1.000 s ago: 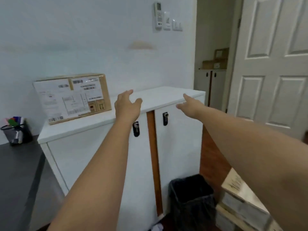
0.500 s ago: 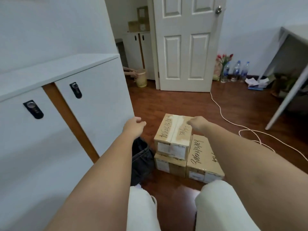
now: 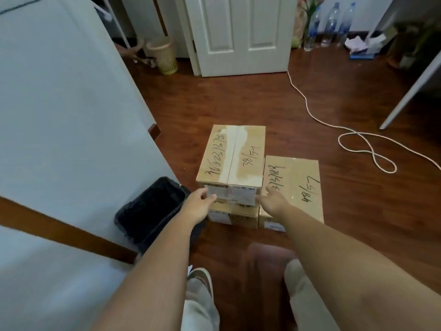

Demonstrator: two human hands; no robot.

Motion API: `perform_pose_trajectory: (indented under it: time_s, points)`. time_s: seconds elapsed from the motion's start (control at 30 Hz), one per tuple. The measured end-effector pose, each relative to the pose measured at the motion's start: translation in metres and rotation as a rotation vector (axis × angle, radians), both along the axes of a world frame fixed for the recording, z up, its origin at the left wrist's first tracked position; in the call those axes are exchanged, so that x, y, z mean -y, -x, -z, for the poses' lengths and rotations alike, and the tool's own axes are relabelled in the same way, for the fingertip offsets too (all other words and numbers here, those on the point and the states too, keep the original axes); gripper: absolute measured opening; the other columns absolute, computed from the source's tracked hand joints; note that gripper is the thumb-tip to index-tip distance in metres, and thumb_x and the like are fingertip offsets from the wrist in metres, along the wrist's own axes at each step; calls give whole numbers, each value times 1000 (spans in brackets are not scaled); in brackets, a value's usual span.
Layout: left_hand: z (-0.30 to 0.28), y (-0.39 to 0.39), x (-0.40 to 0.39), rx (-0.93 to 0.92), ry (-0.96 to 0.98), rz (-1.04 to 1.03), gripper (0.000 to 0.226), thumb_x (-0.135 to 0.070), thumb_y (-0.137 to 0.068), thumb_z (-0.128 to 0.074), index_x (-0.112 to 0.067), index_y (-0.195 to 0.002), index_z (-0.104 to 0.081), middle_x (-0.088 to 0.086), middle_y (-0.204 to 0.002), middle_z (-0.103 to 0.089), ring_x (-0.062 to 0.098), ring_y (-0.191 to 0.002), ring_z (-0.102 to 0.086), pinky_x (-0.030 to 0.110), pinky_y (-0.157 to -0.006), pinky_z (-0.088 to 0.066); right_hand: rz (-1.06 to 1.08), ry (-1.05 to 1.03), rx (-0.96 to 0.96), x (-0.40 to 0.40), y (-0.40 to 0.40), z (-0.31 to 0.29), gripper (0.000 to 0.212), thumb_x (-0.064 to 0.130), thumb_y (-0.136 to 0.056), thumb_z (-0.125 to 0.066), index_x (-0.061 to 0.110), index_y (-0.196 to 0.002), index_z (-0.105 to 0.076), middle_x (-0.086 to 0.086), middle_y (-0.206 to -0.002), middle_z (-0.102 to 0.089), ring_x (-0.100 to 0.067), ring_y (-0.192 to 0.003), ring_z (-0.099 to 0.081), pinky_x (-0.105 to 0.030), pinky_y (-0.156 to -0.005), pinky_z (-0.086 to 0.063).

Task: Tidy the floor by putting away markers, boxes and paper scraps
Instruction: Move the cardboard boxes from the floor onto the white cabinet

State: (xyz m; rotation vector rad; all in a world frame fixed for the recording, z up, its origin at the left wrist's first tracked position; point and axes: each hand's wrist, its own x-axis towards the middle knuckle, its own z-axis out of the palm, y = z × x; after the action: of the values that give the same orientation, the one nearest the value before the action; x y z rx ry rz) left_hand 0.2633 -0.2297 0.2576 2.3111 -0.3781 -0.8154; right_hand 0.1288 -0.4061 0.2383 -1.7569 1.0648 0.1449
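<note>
Three cardboard boxes with handwritten numbers sit on the wooden floor. The top box (image 3: 232, 155) is stacked on a lower box (image 3: 235, 215); a third box (image 3: 297, 187) lies flat to their right. My left hand (image 3: 199, 205) touches the top box's near left corner. My right hand (image 3: 273, 201) rests at its near right corner, fingers spread over the third box's edge. Neither hand has closed around the box. No markers or paper scraps show near the boxes.
A black bin (image 3: 150, 211) stands left of the boxes, against a white cabinet (image 3: 59, 130). A white cable (image 3: 353, 134) loops across the floor at right. A white door (image 3: 241, 34), a wicker basket (image 3: 163, 53), several bottles (image 3: 330, 22) and a table leg (image 3: 410, 89) lie farther off.
My view swung from the cabinet top down to the floor. Both hands dropped from the cabinet and reached the near corners of the top box.
</note>
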Motion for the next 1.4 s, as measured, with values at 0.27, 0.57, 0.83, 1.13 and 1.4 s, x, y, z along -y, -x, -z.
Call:
perform_pose_trajectory:
  time_s: [0.27,0.57,0.83,1.13,1.4]
  points:
    - [74,-42,32,-129,75,-279,71,-42,-96,-55,-21,-155,-20,2,-160,-25,27,-145,-29,46,-115,-31,238,-194,81,22,-26,72,75,41,-94,-52,15,-154,-16,-5,-162,-18,-28,-147,-22,-43,-119,-23]
    - [98,-80,58,-56,154,-387,68,-27,-90,-64,-17,-148,-31,5,-147,-45,28,-133,-45,44,-108,-40,332,-285,183,52,-68,87,77,42,-92,-58,15,-153,-20,-4,-160,-23,-27,-144,-29,-39,-114,-26]
    - [98,-112,73,-207,270,-523,89,-23,-93,-64,-18,-157,-2,1,-156,-33,23,-140,-36,42,-112,-29,356,-407,208,48,-84,98,62,35,-92,-61,16,-146,-37,7,-135,-46,-22,-132,-42,-28,-98,-33]
    - [89,-109,80,-259,401,-521,81,-45,-50,-86,-40,-124,-52,4,-134,-47,18,-111,-59,32,-82,-56,644,-569,417,82,-85,66,63,20,-81,-76,23,-139,-50,-8,-133,-60,-25,-104,-62,-46,-84,-55]
    - [-5,-96,66,-229,568,-451,59,-15,-86,-70,-31,-130,-34,-3,-115,-63,13,-97,-62,35,-67,-51,634,-559,624,65,-86,2,47,7,-84,-71,15,-129,-60,-1,-102,-71,-13,-86,-65,-36,-74,-58]
